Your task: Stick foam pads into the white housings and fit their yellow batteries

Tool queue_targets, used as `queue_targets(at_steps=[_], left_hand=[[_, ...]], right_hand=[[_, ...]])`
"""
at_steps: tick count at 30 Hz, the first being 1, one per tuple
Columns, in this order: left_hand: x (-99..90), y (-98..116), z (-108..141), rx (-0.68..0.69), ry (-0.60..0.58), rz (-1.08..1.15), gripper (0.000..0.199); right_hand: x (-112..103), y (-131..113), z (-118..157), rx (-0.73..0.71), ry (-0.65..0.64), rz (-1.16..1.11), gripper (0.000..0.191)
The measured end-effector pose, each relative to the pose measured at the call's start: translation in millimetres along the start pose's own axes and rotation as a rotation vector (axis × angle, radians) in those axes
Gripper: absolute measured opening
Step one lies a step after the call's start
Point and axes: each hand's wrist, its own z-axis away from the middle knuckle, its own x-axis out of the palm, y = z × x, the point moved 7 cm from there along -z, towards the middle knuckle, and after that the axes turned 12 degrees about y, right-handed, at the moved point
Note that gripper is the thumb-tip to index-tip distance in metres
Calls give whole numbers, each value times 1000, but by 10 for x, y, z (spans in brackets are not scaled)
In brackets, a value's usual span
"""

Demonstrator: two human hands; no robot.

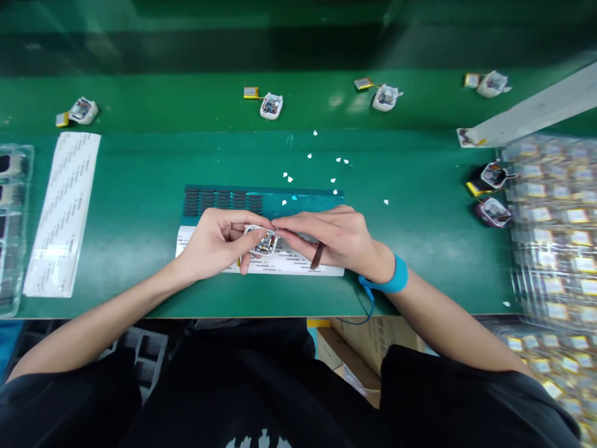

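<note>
My left hand is closed round a small white device housing with its circuit board facing up. A yellow edge shows below that housing, between the fingers. My right hand is closed too, its fingertips meeting the housing's upper right edge. A slim brown tool sticks out from under the right palm; it resembles tweezers, but its tip is hidden. Beneath both hands lie a white printed sheet and a teal sheet with rows of dark strips.
Several open housings with batteries, such as one housing, stand along the back. White bits dot the green bench. Clear trays are stacked at right. Another printed sheet lies left. A blue wrist strap trails a cord.
</note>
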Motion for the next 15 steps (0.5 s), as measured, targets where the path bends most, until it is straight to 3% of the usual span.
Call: queue_targets(at_steps=[15], left_hand=[[21, 46, 39, 45, 26, 90, 6]], right_hand=[[-56, -18, -2, -8, 47, -84, 15]])
